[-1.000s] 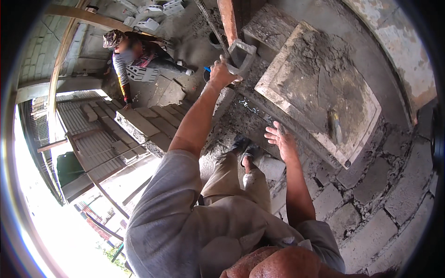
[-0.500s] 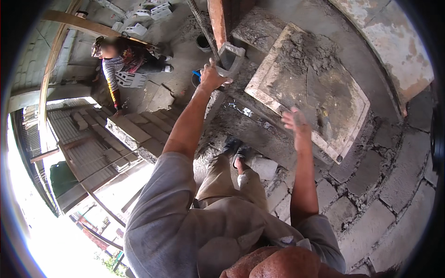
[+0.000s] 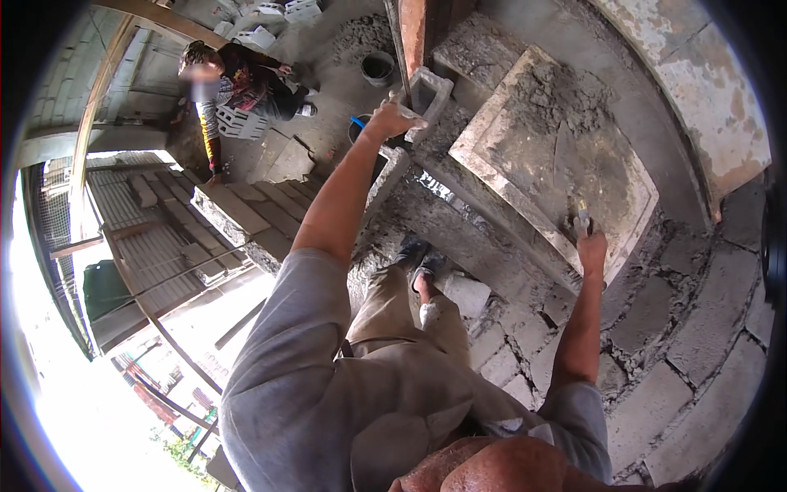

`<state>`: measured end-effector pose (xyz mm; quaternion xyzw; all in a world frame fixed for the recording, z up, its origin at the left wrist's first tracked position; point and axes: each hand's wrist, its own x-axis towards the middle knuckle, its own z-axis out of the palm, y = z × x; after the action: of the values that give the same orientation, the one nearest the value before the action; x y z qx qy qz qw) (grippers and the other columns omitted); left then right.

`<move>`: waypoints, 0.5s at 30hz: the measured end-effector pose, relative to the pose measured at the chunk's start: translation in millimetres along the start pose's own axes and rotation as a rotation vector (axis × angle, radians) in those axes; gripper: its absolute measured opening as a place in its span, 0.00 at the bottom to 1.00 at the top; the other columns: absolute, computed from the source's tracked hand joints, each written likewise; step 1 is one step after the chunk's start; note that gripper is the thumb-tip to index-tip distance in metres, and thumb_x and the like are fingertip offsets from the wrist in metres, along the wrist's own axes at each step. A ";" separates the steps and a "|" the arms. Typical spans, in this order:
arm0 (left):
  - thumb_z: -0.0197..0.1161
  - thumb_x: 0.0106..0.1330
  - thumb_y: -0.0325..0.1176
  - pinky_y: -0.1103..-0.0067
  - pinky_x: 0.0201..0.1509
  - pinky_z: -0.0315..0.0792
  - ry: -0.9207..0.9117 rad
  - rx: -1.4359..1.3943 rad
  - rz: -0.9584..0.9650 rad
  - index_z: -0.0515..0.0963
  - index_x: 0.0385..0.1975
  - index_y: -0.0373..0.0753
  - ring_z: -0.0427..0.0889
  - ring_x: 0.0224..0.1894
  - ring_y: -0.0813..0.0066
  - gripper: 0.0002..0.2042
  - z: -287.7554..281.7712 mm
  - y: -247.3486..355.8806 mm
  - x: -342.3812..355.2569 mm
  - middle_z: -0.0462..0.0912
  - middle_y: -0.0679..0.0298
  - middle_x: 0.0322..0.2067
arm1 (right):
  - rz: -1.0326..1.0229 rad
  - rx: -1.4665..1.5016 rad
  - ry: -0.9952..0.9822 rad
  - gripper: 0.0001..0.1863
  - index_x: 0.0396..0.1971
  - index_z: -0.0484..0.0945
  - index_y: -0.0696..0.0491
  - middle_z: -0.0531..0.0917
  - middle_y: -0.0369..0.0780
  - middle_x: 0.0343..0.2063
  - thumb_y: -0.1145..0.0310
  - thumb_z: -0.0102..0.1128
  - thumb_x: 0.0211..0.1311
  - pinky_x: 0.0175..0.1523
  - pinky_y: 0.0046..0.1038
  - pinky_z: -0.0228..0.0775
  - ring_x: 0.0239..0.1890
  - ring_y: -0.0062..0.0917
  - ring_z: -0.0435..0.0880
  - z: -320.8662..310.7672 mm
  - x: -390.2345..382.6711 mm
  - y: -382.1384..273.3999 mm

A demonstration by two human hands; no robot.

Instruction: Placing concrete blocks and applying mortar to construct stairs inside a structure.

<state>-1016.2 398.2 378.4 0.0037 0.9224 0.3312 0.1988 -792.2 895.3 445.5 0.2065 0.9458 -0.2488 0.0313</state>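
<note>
My left hand [image 3: 393,120] is stretched forward and grips the near edge of a grey hollow concrete block [image 3: 443,92]. The block stands on the low block wall beside a thin upright bar. On the right, my right hand [image 3: 592,248] is closed round the handle of a trowel [image 3: 583,215]. The trowel lies over a pale, mortar-smeared board [image 3: 484,135], and its blade blends in with the grey mortar. A heap of wet mortar [image 3: 557,97] sits at the board's far end.
A co-worker [image 3: 238,82] crouches at the far left beside a hollow block. A dark bucket [image 3: 378,69] stands beyond my left hand, and another with a blue item sits next to my wrist. Stacked blocks [image 3: 238,217] lie left; laid blocks [image 3: 648,402] curve along the right.
My right hand has moved from open above the board's near edge, right and down, onto the trowel handle. My left hand stays on the block. The view has shifted slightly.
</note>
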 end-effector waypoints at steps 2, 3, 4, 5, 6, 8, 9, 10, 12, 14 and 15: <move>0.72 0.44 0.60 0.66 0.67 0.60 -0.015 0.118 0.004 0.44 0.67 0.24 0.63 0.65 0.44 0.60 8.3 9.9 -0.3 0.59 0.36 0.63 | 0.020 -0.026 -0.047 0.25 0.46 0.76 0.60 0.82 0.57 0.35 0.53 0.59 0.59 0.46 0.40 0.72 0.42 0.52 0.80 3.2 5.5 15.3; 0.72 0.45 0.59 0.66 0.68 0.60 0.004 0.150 0.016 0.44 0.67 0.25 0.62 0.65 0.44 0.60 13.0 11.6 2.3 0.58 0.35 0.63 | -0.027 -0.109 -0.018 0.26 0.45 0.77 0.61 0.82 0.57 0.35 0.52 0.59 0.59 0.45 0.41 0.71 0.41 0.52 0.80 10.7 12.2 39.7; 0.72 0.46 0.59 0.66 0.68 0.59 0.027 0.188 0.019 0.43 0.68 0.25 0.60 0.66 0.44 0.59 13.4 9.3 3.3 0.58 0.35 0.63 | -0.080 -0.184 0.003 0.26 0.44 0.77 0.61 0.81 0.57 0.35 0.52 0.59 0.59 0.45 0.42 0.71 0.41 0.53 0.80 17.0 17.2 41.8; 0.72 0.46 0.59 0.66 0.68 0.59 0.025 0.192 0.020 0.43 0.68 0.25 0.60 0.66 0.44 0.59 15.1 7.7 3.8 0.58 0.35 0.63 | -0.076 -0.181 0.003 0.26 0.44 0.77 0.61 0.81 0.57 0.35 0.52 0.59 0.59 0.45 0.42 0.71 0.41 0.53 0.80 20.3 22.0 44.8; 0.72 0.47 0.57 0.66 0.68 0.59 0.032 0.188 0.024 0.43 0.68 0.25 0.60 0.67 0.44 0.59 17.0 6.7 4.3 0.57 0.35 0.63 | -0.002 -0.133 -0.036 0.25 0.43 0.77 0.61 0.81 0.58 0.34 0.52 0.59 0.59 0.45 0.43 0.71 0.40 0.53 0.80 21.9 26.7 48.2; 0.72 0.47 0.56 0.66 0.68 0.59 0.039 0.192 0.009 0.43 0.68 0.26 0.59 0.67 0.44 0.58 16.9 1.3 -1.4 0.57 0.36 0.64 | 0.068 -0.078 -0.093 0.25 0.42 0.77 0.61 0.81 0.59 0.34 0.52 0.58 0.59 0.44 0.44 0.70 0.40 0.53 0.80 25.1 27.5 36.1; 0.72 0.47 0.56 0.65 0.68 0.59 0.033 0.188 -0.013 0.43 0.68 0.26 0.59 0.66 0.43 0.58 16.6 1.1 -5.3 0.56 0.36 0.64 | 0.055 -0.096 -0.102 0.24 0.41 0.77 0.61 0.81 0.59 0.33 0.52 0.58 0.58 0.43 0.44 0.70 0.39 0.54 0.80 24.6 26.6 27.1; 0.73 0.48 0.55 0.65 0.68 0.58 0.024 0.180 -0.025 0.43 0.68 0.27 0.59 0.66 0.42 0.58 18.7 4.6 -6.4 0.55 0.37 0.64 | 0.049 -0.118 -0.101 0.24 0.40 0.77 0.61 0.80 0.59 0.32 0.53 0.59 0.58 0.42 0.44 0.70 0.39 0.54 0.80 21.5 24.9 23.8; 0.72 0.48 0.55 0.64 0.68 0.59 0.019 0.178 -0.011 0.43 0.68 0.27 0.59 0.66 0.42 0.57 23.3 10.9 -8.9 0.55 0.37 0.64 | 0.084 -0.121 -0.099 0.23 0.39 0.77 0.61 0.80 0.59 0.31 0.53 0.59 0.58 0.41 0.44 0.71 0.38 0.54 0.80 26.1 27.7 38.5; 0.72 0.48 0.55 0.63 0.68 0.59 0.021 0.178 -0.008 0.42 0.68 0.28 0.59 0.66 0.41 0.57 25.1 6.4 -9.2 0.55 0.37 0.65 | 0.107 -0.122 -0.103 0.23 0.38 0.78 0.61 0.80 0.58 0.30 0.53 0.59 0.58 0.40 0.44 0.71 0.37 0.54 0.80 28.9 28.8 38.7; 0.72 0.49 0.55 0.63 0.68 0.59 0.038 0.199 0.012 0.42 0.69 0.28 0.59 0.65 0.41 0.57 25.4 3.3 -9.6 0.54 0.37 0.65 | 0.067 -0.088 -0.072 0.22 0.37 0.78 0.61 0.80 0.58 0.29 0.54 0.59 0.58 0.40 0.44 0.71 0.36 0.53 0.80 30.7 28.3 38.9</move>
<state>-998.4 414.9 366.1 0.0227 0.9543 0.2390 0.1780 -803.6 921.9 396.2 0.2274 0.9467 -0.2129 0.0825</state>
